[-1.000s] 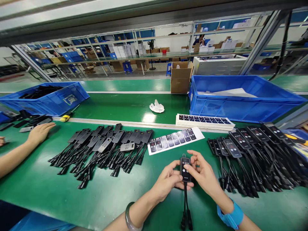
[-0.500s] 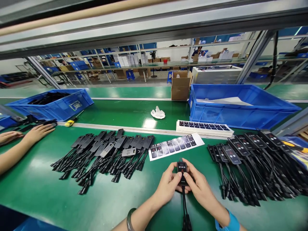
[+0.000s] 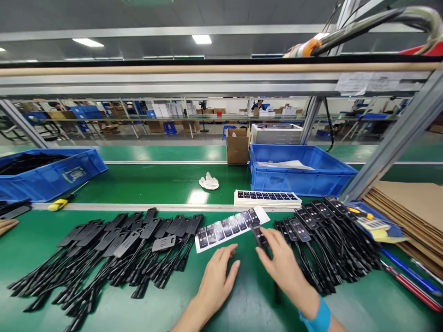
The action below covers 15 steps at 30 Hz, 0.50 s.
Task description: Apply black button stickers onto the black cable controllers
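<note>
My right hand [image 3: 282,258] grips a small black controller [image 3: 259,236] with a labelled front; its cable hangs below, partly hidden by the hand. Nothing is in my left hand [image 3: 218,274], whose fingers are apart just above the green bench. Beyond both hands lies a white sheet of black stickers [image 3: 226,228]. To the right is a pile of labelled controllers [image 3: 301,229] with their cables toward me. A second pile, of controllers with plain slotted faces [image 3: 129,243], spreads out on the left.
Behind the sheet sits a stack of sticker sheets [image 3: 268,199] before a blue bin [image 3: 301,177]. A white glove [image 3: 208,181] and a cardboard box [image 3: 237,148] stand farther back. Left are another blue bin [image 3: 69,173], a yellow-handled tool [image 3: 58,204] and another person's fingers [image 3: 7,225].
My left hand has let go of the controller and opened. My right hand has carried it toward the right pile. The view has tilted up and turned right.
</note>
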Each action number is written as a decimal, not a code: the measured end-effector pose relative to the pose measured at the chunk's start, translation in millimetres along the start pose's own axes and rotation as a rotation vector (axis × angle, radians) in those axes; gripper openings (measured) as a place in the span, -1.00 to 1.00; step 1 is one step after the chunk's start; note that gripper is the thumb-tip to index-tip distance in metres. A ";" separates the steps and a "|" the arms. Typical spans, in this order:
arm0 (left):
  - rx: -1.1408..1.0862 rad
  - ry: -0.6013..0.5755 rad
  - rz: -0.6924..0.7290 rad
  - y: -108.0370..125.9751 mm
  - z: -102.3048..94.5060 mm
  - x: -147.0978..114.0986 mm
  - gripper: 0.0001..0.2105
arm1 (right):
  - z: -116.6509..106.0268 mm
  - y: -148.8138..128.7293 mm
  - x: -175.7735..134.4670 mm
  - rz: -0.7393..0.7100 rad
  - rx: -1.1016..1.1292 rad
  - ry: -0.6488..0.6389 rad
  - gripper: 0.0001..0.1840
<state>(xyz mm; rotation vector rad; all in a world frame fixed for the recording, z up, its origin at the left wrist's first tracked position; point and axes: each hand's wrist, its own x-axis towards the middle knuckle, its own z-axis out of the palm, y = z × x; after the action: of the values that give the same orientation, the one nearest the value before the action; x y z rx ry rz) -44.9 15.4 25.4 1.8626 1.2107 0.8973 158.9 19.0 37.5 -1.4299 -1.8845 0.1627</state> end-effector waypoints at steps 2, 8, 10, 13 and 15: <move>0.349 0.072 0.050 -9.0 -3.4 2.5 -0.62 | -22.1 18.6 11.6 0.021 -0.203 0.065 -0.59; 0.659 -0.031 0.039 -28.1 1.0 12.4 -0.49 | -67.0 62.7 21.7 0.155 -0.813 -0.022 -0.62; 0.655 -0.045 0.074 -27.4 0.1 16.1 -0.50 | -69.6 63.6 23.4 0.162 -0.848 0.000 -0.59; 0.655 -0.027 0.117 -24.2 -4.2 20.5 -0.52 | -60.7 54.9 34.7 0.112 -0.733 -0.019 -0.58; 0.659 -0.018 0.119 -23.0 -6.9 21.9 -0.51 | -46.0 48.2 49.1 0.082 -0.570 -0.116 -0.61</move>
<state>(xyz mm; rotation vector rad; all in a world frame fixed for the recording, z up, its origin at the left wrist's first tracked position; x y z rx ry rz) -53.7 44.0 12.6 2.4689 1.5184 0.5693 220.4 64.4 69.0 -1.9062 -2.0641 -0.2824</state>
